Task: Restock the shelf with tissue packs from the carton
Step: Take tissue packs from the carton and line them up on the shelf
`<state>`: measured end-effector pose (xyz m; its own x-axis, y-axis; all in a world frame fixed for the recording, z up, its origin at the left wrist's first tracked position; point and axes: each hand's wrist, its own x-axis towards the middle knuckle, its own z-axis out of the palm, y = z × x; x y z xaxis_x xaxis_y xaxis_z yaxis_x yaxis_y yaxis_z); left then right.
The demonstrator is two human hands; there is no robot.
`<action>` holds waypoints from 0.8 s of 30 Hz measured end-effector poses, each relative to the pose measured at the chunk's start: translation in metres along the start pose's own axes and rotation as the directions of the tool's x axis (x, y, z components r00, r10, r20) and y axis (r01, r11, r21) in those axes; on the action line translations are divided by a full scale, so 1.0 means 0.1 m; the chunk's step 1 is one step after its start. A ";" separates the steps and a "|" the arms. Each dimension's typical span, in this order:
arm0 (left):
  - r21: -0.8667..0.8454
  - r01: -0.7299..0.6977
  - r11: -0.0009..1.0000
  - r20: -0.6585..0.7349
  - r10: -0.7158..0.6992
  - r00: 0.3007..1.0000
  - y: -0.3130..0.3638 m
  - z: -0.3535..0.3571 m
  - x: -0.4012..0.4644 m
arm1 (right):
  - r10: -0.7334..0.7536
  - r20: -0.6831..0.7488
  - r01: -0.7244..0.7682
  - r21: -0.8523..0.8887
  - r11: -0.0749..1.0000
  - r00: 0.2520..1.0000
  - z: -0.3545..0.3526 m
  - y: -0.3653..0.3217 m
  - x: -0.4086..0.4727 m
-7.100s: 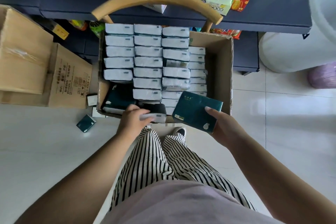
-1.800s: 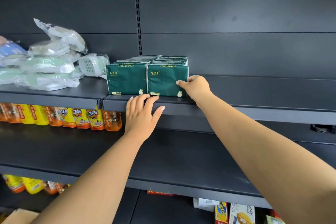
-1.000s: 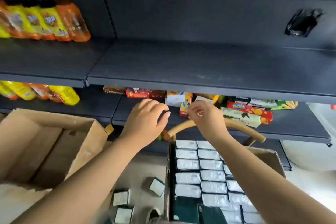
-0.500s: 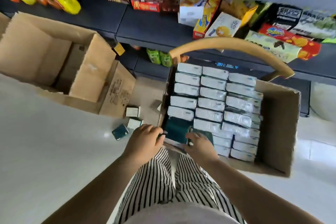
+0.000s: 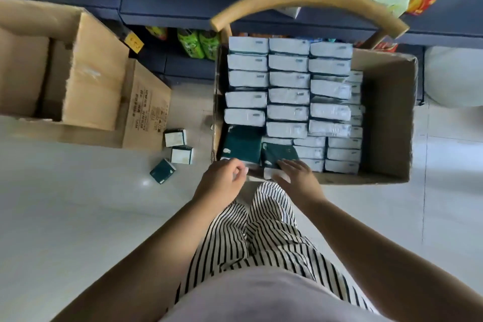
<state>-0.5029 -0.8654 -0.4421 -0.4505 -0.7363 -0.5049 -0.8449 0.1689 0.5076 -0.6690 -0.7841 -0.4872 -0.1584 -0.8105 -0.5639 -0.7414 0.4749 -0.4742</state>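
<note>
Left hand (image 5: 222, 182): fingers curled, holding nothing, at the carton's (image 5: 389, 112) near edge.
Right hand (image 5: 298, 178): fingers flat on a green tissue pack (image 5: 279, 155).

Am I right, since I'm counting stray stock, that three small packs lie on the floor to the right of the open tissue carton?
Not quite. The head view shows the three small packs on the floor to the left of the tissue carton, between it and the empty cardboard box. The count of three is right.
</note>
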 end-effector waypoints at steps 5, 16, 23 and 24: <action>-0.430 0.323 0.843 0.210 -0.254 0.944 0.09 -0.03 -0.09 | -0.075 -0.184 0.094 0.098 0.991 0.980 -0.08 -0.06 -0.35; -0.703 0.618 0.352 0.596 -0.181 0.782 0.23 -0.23 -0.20 | -0.477 -0.403 0.427 -0.212 0.879 0.781 -0.16 -0.37 -1.11; -0.850 0.481 0.213 0.461 -0.138 0.876 0.12 -0.26 -0.27 | -0.061 -0.651 0.247 0.198 0.948 0.757 0.01 -0.51 -1.39; -0.863 0.475 0.174 0.461 -0.119 0.880 0.11 -0.26 -0.29 | 0.141 -0.622 0.179 0.423 0.888 0.770 0.03 -0.58 -1.41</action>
<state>-0.4913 -0.8589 -0.4037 -0.4286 -0.3660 -0.8260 -0.1119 -0.8857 0.4506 -0.6018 -0.6963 -0.3816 -0.6319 -0.7709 -0.0806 -0.4114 0.4217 -0.8080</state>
